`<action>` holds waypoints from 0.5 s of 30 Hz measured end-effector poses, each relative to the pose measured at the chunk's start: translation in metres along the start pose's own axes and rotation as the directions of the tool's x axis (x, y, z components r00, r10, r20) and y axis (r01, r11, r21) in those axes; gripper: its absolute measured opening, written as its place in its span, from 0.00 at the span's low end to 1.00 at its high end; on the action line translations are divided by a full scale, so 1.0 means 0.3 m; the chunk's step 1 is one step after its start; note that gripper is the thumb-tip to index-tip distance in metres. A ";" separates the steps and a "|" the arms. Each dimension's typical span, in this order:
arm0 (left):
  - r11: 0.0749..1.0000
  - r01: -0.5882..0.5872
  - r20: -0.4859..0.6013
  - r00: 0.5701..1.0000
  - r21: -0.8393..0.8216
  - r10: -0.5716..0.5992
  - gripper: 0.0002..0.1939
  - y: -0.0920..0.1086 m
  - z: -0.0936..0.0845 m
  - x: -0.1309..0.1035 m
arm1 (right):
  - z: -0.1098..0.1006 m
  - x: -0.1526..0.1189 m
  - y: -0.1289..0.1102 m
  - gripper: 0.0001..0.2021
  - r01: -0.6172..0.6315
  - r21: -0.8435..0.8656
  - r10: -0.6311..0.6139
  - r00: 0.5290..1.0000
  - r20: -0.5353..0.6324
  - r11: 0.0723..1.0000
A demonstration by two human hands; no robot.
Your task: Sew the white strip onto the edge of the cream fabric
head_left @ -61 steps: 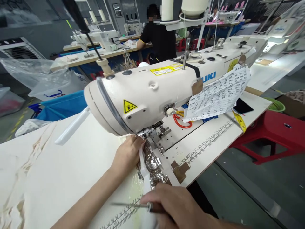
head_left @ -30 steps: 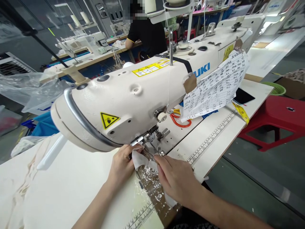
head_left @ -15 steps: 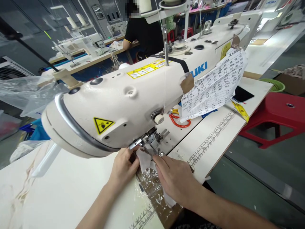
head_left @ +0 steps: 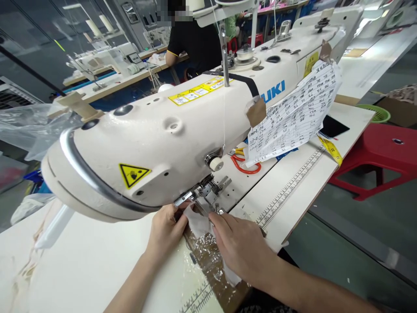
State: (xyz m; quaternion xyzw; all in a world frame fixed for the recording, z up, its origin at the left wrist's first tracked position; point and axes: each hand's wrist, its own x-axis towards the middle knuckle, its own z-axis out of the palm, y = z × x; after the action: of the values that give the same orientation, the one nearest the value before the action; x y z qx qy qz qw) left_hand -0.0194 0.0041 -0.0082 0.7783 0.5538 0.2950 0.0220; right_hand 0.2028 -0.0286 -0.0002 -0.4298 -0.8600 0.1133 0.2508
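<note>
A white sewing machine fills the middle of the view, its needle and presser area low at the front. Below that, a piece of thin white fabric runs between my hands. My left hand pinches its left edge close under the machine head. On the other side my right hand has its fingers closed on the fabric beside the presser area, and a strip of it hangs out beneath the palm. The fingertips of both hands are partly hidden.
Behind the needle area lie red-handled scissors. A handwritten paper sheet is taped to the machine. A tape measure and a dark phone-like slab rest at the table's right edge, near a red stool. Another person sits beyond.
The view has shifted slightly, so the machine head appears a little further left. Both hands keep their hold on the fabric, almost unmoved.
</note>
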 end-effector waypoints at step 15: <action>0.896 -0.383 0.212 0.917 0.224 0.339 0.17 0.125 -0.076 -0.020 | -0.079 -0.268 -0.036 0.10 -0.058 0.311 0.047 0.998 0.045 0.949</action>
State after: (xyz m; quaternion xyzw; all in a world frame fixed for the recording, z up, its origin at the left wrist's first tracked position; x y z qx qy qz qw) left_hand 0.0003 -0.0224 0.0215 0.8857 0.4294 0.1521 -0.0892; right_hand 0.2485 -0.0995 -0.0024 -0.4054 -0.8240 0.2622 0.2965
